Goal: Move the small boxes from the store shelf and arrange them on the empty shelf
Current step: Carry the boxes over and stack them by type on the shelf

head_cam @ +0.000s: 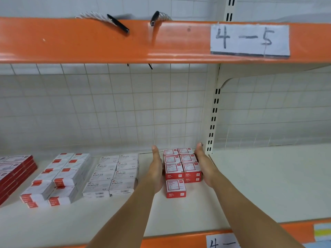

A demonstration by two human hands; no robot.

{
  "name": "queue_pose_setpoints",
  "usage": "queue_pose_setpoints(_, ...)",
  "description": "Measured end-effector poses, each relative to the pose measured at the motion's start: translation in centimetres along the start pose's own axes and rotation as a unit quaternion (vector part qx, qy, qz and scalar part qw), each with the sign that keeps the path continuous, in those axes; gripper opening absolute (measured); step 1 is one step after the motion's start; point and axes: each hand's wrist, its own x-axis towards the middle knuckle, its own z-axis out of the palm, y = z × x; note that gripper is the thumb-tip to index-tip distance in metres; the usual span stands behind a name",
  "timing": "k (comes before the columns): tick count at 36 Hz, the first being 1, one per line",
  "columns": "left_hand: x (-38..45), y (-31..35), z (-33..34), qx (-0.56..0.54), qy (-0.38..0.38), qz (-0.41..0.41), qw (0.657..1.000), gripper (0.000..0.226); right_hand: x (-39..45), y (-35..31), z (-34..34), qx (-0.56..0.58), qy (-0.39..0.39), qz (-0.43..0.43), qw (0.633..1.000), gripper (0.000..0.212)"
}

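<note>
Several small red-and-white boxes [180, 166] stand in two rows on the cream shelf [250, 185], stacked near the slotted upright. One more red box [175, 188] sits alone at the front of the left row. My left hand [156, 169] lies flat against the left side of the group with straight fingers. My right hand [206, 165] presses flat against the right side. Both hands flank the boxes.
White staples boxes [112, 175] sit in rows to the left, then white-and-red boxes [57, 178] and dark red boxes [14, 170] at far left. An orange shelf edge [125, 42] labelled 4-5 hangs overhead. A slotted upright [213, 119] divides the bays.
</note>
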Motion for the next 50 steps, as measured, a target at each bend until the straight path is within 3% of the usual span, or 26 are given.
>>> queue_pose_setpoints(16, 2.2, -1.0, -0.4, 0.039, -0.028, -0.021, 0.999, 0.067, 0.6, 0.6, 0.9, 0.012, 0.005, 0.003, 1.0, 0.057)
queue_pose_setpoints(25, 2.6, -1.2, -0.3, 0.034, -0.018, -0.023, 0.999, 0.078, 0.6, 0.5, 1.0, -0.018, 0.012, -0.01, 1.0, 0.058)
queue_pose_setpoints(32, 2.5, -2.0, -0.1, 0.027, 0.005, 0.003, 1.0, 0.077, 0.4, 0.2, 1.1, -0.038, 0.04, -0.023, 0.998, 0.058)
queue_pose_setpoints(45, 0.1, -1.4, -0.4, 0.111, 0.06, 0.03, 0.992, 0.07, -1.2, 0.5, -0.4, -0.138, 0.089, -0.051, 0.985, 0.051)
queue_pose_setpoints(50, -2.0, -1.0, -0.5, 0.136, 0.122, 0.03, 0.983, 0.064, -2.8, 0.8, -0.9, -0.187, 0.1, -0.064, 0.975, 0.059)
